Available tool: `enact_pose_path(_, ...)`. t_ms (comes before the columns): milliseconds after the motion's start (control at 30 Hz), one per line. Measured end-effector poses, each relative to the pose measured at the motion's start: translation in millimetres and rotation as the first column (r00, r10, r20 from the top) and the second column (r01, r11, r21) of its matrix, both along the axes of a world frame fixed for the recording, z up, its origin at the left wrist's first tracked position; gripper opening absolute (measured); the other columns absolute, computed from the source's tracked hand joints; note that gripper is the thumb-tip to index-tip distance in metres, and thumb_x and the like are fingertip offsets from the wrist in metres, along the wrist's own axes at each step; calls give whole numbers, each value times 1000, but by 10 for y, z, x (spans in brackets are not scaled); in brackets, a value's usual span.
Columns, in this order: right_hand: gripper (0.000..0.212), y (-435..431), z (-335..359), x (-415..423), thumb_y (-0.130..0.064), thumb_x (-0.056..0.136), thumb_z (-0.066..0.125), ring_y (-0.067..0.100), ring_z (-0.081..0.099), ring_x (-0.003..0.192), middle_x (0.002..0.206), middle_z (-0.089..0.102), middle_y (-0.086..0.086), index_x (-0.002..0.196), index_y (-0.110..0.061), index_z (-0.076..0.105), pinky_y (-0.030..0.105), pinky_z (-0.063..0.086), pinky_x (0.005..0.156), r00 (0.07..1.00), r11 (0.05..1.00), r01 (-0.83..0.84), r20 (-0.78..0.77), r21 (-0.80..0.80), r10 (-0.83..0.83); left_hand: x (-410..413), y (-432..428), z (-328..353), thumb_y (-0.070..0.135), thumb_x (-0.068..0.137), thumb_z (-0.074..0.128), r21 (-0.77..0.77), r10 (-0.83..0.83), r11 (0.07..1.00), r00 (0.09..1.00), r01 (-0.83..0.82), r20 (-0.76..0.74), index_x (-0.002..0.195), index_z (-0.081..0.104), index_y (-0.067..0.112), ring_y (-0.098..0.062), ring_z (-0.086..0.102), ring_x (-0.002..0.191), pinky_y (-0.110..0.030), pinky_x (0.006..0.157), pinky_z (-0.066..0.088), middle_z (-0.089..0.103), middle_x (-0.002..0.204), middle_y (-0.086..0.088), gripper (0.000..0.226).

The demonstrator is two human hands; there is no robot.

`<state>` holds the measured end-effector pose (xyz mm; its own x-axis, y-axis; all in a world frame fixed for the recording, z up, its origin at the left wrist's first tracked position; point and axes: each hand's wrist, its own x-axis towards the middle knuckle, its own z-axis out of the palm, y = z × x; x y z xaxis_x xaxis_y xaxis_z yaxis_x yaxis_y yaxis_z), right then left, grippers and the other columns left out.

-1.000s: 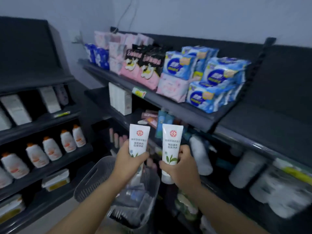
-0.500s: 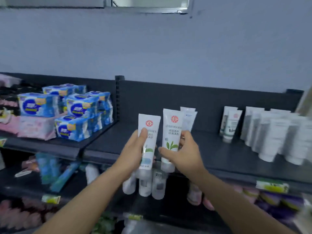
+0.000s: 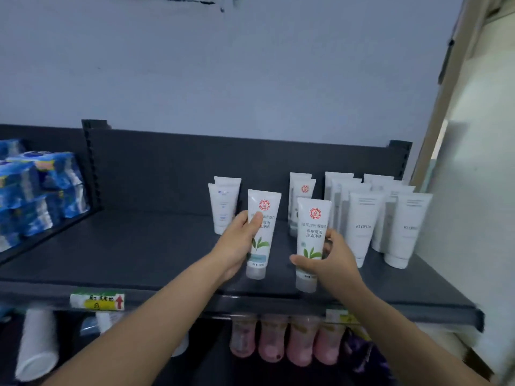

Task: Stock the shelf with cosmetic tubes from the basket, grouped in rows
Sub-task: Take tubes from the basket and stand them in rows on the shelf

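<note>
Where the two bare forearms reach up from the bottom of the view, a lower tier holds a row of pink bottles (image 3: 287,341) and, off to the left, a blurred white bottle (image 3: 36,346). Above them runs the front lip of the dark shelf (image 3: 139,252), with a green-and-yellow price label (image 3: 97,301) clipped on at the left.

Over the front part of that shelf, the left hand (image 3: 239,240) grips a white tube (image 3: 263,207) with a red round logo and a green leaf. The thumb lies across its face and the fingers wrap behind it. The tube is upright, cap down, tilted slightly right. The right hand (image 3: 334,260) grips a matching tube (image 3: 313,227) just to the right, fingers curled round its lower half, cap down near the front edge. Whether either cap touches the shelf I cannot tell.

Behind the left tube stand two white tubes with faint blue print (image 3: 224,204). Behind the right one is a short row bearing the same red logo (image 3: 303,190). Further right, rows of white FLORAL tubes (image 3: 362,224) stand cap down — several deep. Far left, on the neighbouring bay, blue wrapped packs (image 3: 36,190) are stacked. At the back rise the dark back panel (image 3: 167,168) and the pale wall (image 3: 250,65).
</note>
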<state>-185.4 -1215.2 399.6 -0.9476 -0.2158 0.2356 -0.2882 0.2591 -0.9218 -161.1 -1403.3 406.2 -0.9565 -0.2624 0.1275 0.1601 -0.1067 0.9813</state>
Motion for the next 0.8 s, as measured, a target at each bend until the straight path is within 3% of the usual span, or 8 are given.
enact_pose_path(67,57,128,-18,-97,-16,66,87,7,66,86,96,67,-11,108,-25,50,33,56,77,999,999,38,3,-4,-38,-235,148,19,33,99,49,-19,-19,1000,1000,19,-9,106,58,14,-15,67,91,-34,84,54,71,101,-2,22)
enact_pose_path(367,48,394,-119,-312,-10,67,86,9,68,85,96,69,-6,98,-23,52,31,58,73,997,996,76,-26,-41,-77,-1074,415,63,31,98,51,-63,-68,996,996,64,-56,106,59,12,-21,68,97,-38,86,55,71,107,-8,22)
enact_pose_path(600,48,352,-194,-387,-13,65,86,12,68,88,97,69,-6,94,-23,50,35,59,76,994,997,72,-77,14,-71,-1289,443,-71,27,98,53,-77,-77,995,993,70,-95,110,60,9,-16,68,99,-31,84,54,71,110,-5,22)
enact_pose_path(800,45,323,-199,-331,-16,66,85,-4,61,83,92,67,-12,95,-23,52,11,49,65,990,995,66,-128,71,-56,-1317,400,-129,24,97,53,-78,-91,994,989,82,-116,114,60,11,-16,67,104,-32,89,54,71,112,-2,22)
